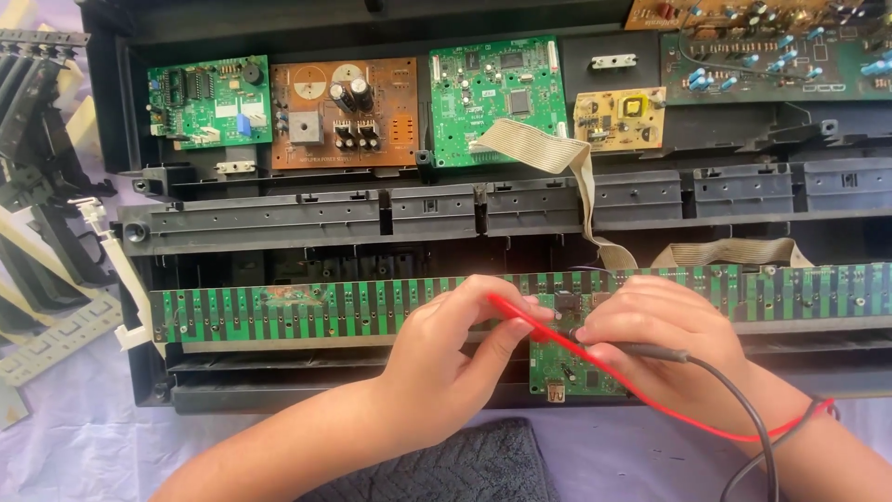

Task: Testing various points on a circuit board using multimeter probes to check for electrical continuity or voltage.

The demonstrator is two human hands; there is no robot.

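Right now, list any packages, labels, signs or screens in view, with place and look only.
No packages, signs or screens.
White label patches: small rectangles on the green circuit board, top left.
Printed markings: tiny white print on the brown board and middle green board, too small to tell.

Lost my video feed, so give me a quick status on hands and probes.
Left hand pinching red probe. Right hand gripping black probe. Both tips on small green board under long key-contact strip. Grey ribbon cable hangs just behind.
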